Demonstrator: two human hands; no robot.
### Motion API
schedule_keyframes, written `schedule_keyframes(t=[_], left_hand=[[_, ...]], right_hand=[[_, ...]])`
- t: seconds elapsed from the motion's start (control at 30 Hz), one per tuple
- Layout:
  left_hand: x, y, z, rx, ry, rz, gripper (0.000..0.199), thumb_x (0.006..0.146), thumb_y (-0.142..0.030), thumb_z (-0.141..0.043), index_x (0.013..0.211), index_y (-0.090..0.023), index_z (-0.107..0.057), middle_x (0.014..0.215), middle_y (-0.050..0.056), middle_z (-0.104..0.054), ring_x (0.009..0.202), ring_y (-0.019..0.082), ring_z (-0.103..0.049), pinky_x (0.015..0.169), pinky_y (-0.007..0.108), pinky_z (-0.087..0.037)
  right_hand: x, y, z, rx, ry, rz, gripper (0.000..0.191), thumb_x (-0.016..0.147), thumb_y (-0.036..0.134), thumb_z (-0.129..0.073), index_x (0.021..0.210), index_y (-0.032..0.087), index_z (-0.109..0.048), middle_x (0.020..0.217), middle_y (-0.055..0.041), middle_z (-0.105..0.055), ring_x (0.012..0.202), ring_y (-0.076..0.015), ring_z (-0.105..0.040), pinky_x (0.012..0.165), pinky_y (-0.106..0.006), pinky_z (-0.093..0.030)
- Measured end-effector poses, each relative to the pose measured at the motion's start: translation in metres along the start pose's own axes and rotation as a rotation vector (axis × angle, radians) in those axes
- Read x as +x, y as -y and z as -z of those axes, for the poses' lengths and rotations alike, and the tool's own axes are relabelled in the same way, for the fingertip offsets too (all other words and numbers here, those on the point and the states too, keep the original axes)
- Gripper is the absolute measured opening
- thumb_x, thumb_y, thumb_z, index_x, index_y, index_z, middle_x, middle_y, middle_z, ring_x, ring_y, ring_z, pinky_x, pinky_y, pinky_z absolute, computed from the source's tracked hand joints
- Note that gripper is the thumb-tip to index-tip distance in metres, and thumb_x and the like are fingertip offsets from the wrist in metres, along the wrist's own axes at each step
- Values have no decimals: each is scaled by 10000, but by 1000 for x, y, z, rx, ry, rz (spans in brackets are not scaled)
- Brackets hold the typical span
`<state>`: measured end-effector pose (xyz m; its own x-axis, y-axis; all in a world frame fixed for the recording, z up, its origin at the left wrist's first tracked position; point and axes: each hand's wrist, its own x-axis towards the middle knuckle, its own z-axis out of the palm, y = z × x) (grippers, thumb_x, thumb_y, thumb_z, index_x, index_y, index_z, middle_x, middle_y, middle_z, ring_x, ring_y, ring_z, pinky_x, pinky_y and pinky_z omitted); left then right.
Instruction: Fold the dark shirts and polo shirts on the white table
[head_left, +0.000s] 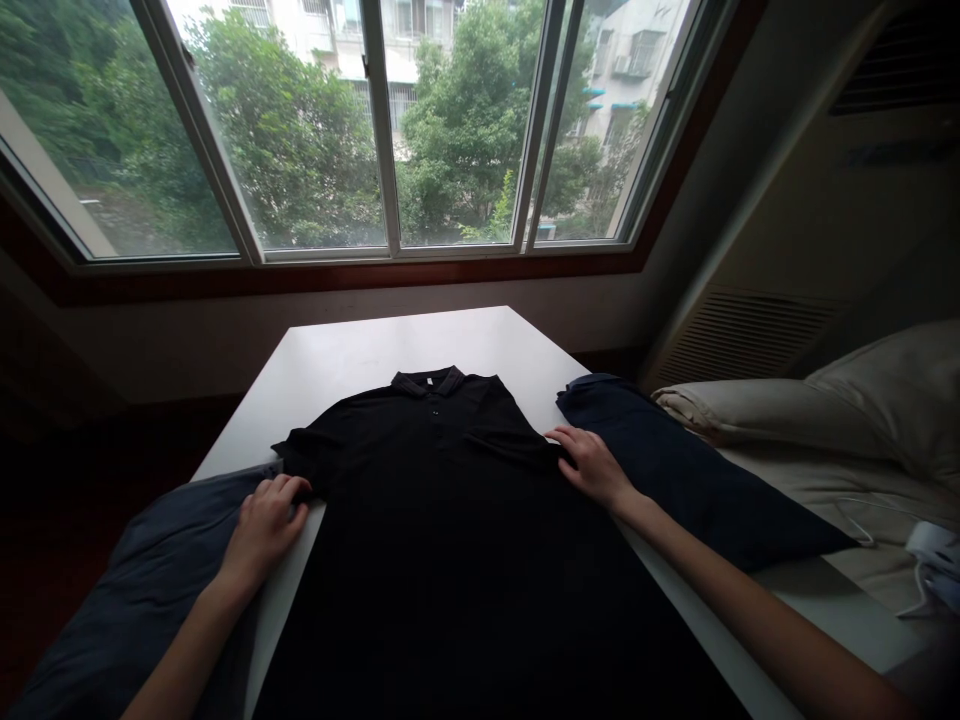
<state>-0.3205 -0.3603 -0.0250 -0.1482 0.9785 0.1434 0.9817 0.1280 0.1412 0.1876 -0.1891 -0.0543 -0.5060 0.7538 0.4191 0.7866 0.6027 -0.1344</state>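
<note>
Lying on the white worktop [390, 340], a black short-sleeved shirt [450, 560] is occupying the middle of your view. Its front is facing up, its collar [409, 384] is pointing toward the window [390, 130], and a small pale label [430, 380] is showing inside the neck. The lower part of the shirt is running out of the picture at the bottom edge. Your left hand [264, 520] is resting at the end of the sleeve on your left, palm down, with its fingers bending toward the cloth; whether they are pinching the black fabric, you cannot tell from this angle. Your right hand [596, 468] is meeting the opposite sleeve near its hem, its thumb standing apart from the forefinger; whether these fingers are gripping or merely touching, you again cannot tell.

On your left, a blue-grey garment [135, 580] is draping over the side of the worktop, passing beneath your left hand and forearm. On your right, a navy garment [690, 490] is lying beside the shirt, just beyond your right hand. Past it, beige fabric [757, 415] is spreading in folds, and a thin white cord [862, 530] is curving across it. Behind the far edge of the worktop, the window is showing green trees [300, 140] and pale buildings [405, 90].
</note>
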Motion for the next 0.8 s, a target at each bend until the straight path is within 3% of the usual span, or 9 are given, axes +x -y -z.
schedule_keyframes(t=[0.07, 0.23, 0.4, 0.5, 0.67, 0.8], left_hand=[[0, 1, -1, 3, -4, -2, 232, 872, -276, -417, 1028, -231, -583, 1099, 69, -621, 1094, 267, -515, 903, 413, -364], [0, 2, -2, 0, -6, -10, 236, 877, -275, -414, 1037, -224, -579, 1100, 72, -618, 1090, 266, -516, 906, 416, -364], [0, 2, -1, 1, -1, -5, 239, 871, -266, -425, 1042, -226, -587, 1107, 74, -622, 1103, 268, -515, 909, 416, -368], [1, 2, -1, -4, -2, -1, 242, 868, -263, -426, 1040, -224, -592, 1101, 73, -622, 1094, 271, -519, 909, 422, -372], [1, 2, -2, -13, -11, 2, 249, 863, -269, -432, 1043, -225, -598, 1086, 67, -623, 1086, 273, -526, 913, 427, -377], [1, 1, -2, -17, -14, 5, 252, 861, -267, -431, 1043, -222, -599, 1089, 68, -622, 1085, 275, -527, 914, 431, -376]], right_hand=[[3, 7, 3, -20, 9, 45, 460, 813, 107, -497, 1248, 236, -573, 1283, -88, -588, 1202, -260, -536, 1046, -465, -373], [12, 18, 3, 9, 51, 153, 334, 824, 109, -502, 1075, 247, -673, 1205, -73, -644, 1136, -249, -587, 1090, -497, -348], [11, 18, -3, 115, -5, 42, 297, 893, 186, -467, 1098, 216, -680, 1159, -81, -693, 1084, -240, -634, 1068, -500, -397], [3, 19, -3, 140, 42, 35, 322, 894, 195, -468, 1143, 220, -669, 1189, -78, -688, 1090, -227, -646, 1104, -519, -360], [-3, 24, 8, 129, 118, 61, 316, 851, 200, -521, 1123, 229, -677, 1240, -68, -662, 1167, -227, -607, 1135, -517, -319], [12, 29, 16, 205, 70, 27, 280, 881, 229, -501, 1094, 242, -682, 1213, -54, -675, 1166, -225, -607, 1131, -504, -334]])
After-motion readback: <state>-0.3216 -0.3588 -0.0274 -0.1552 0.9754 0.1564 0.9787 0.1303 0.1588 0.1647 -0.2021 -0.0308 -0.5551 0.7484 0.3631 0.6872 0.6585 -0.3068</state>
